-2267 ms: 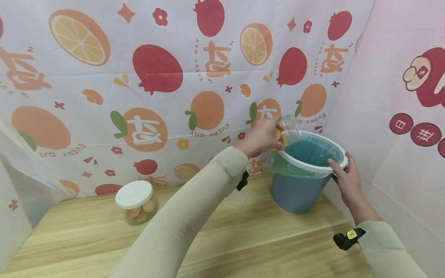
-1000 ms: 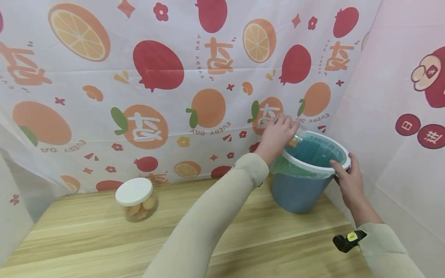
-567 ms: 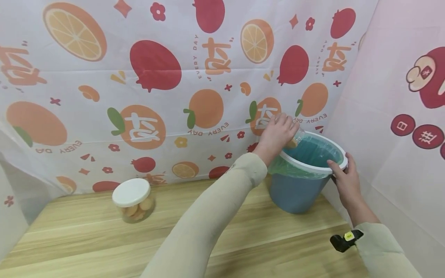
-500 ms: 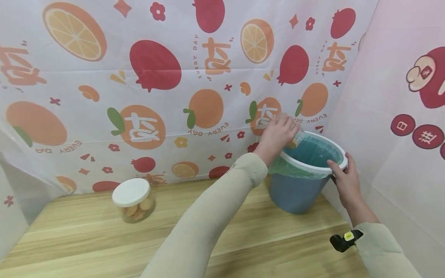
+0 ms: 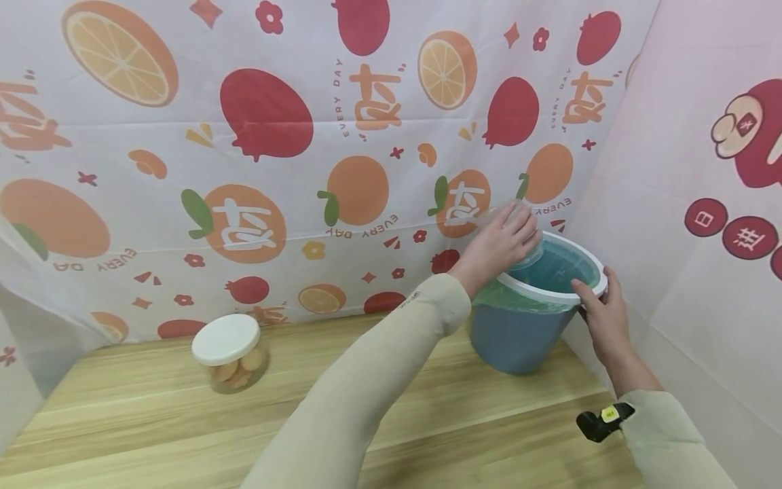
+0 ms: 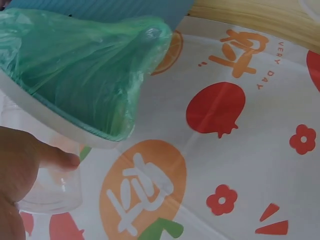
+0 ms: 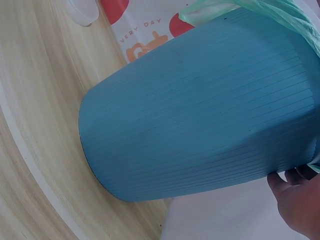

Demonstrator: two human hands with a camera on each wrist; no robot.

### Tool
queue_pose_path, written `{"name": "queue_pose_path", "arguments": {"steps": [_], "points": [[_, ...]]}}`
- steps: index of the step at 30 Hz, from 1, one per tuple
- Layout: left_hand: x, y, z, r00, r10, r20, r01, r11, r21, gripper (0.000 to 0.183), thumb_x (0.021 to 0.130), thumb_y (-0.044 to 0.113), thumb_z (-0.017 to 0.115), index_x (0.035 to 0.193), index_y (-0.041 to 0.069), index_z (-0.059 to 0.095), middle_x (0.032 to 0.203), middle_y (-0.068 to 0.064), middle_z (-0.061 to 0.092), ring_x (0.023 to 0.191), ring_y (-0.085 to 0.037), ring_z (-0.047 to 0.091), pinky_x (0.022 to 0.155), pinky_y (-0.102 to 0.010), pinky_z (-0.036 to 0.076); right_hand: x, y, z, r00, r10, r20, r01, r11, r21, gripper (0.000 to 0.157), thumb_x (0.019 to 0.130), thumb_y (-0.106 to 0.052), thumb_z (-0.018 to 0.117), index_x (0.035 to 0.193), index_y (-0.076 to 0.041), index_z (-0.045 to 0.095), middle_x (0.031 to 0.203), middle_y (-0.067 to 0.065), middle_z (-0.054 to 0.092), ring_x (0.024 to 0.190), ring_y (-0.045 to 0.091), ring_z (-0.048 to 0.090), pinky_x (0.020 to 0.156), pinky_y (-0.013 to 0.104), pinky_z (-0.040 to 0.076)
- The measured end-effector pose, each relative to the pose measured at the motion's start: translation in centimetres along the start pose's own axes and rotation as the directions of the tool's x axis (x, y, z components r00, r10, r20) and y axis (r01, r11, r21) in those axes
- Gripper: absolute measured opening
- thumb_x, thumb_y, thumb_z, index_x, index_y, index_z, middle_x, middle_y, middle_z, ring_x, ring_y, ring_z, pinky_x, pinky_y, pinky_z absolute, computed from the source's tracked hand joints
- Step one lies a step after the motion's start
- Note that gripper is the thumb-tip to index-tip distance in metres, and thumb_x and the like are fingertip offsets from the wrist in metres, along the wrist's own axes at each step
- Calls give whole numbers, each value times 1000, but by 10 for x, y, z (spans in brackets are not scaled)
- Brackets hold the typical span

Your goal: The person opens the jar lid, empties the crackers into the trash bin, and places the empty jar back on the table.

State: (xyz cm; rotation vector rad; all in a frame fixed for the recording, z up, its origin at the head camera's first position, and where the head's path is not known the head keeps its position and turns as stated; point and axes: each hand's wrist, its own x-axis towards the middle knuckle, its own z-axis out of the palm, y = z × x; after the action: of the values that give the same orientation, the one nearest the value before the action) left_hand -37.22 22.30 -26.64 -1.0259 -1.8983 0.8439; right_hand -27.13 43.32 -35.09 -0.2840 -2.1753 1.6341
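My left hand (image 5: 501, 241) grips a clear plastic jar (image 6: 55, 195) and holds it tipped, mouth down, at the left side of a blue trash bin (image 5: 516, 343). In the left wrist view the jar looks see-through, with no cookies visible in it. A green bag (image 5: 522, 299) lines the bin and folds out under its white rim. My right hand (image 5: 605, 319) holds that rim on the right side, thumb over the top and fingers outside. The bottom of the bin stands on the table. What lies deep inside the bin is hidden.
A second clear jar with cookies and a white lid (image 5: 226, 339) stands on the wooden table (image 5: 153, 421) at the left. A loose pale lid (image 7: 82, 10) lies near the bin. Printed cloth (image 5: 360, 285) hangs behind; a pale wall is close on the right.
My left hand has moved right and tipped the jar further over the bin. Cookies seen in it earlier no longer show. My right hand keeps its grip on the rim.
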Motion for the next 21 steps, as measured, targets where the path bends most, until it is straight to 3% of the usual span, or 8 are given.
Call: {"name": "queue_pose_path", "arguments": {"steps": [3,7,12,17,21], "points": [[-1,-3,-4,1000,-14,-17,13,1000,-8,73,99,25,64,160,19,24,164,-10,31,155,-30,25,128,-50,19,0,1,1,1000,-7,1,7,1000,2,83,104,-46,50,164,-28,-4,172,9,4,157,35,14,122,60,20],[-3,-9,-11,999,-40,13,41,998,-39,78,98,26,65,162,18,20,165,-11,28,155,-31,23,128,-50,19,1,2,1,1000,-11,3,11,1000,5,83,103,-46,50,164,-27,-4,172,10,5,157,36,14,122,60,20],[-11,-18,-21,985,-168,42,172,973,-151,74,97,28,66,159,20,26,161,-8,35,151,-28,31,126,-45,28,2,1,4,1000,-3,0,3,1000,18,83,103,-47,51,164,-28,-2,172,9,7,157,34,15,122,60,19],[-25,-28,-30,950,-295,102,312,883,-352,75,95,31,70,157,19,30,152,-6,46,142,-26,42,122,-40,35,3,2,3,1000,6,-9,-6,999,32,85,103,-48,51,164,-28,-4,173,6,5,158,34,13,122,60,17],[-42,-35,-25,917,-382,118,389,781,-488,73,94,28,71,155,17,34,149,-6,50,139,-24,47,120,-33,38,1,3,1,1000,22,-19,-22,999,31,85,103,-48,52,164,-28,-5,173,6,4,158,33,13,123,60,16]]}}
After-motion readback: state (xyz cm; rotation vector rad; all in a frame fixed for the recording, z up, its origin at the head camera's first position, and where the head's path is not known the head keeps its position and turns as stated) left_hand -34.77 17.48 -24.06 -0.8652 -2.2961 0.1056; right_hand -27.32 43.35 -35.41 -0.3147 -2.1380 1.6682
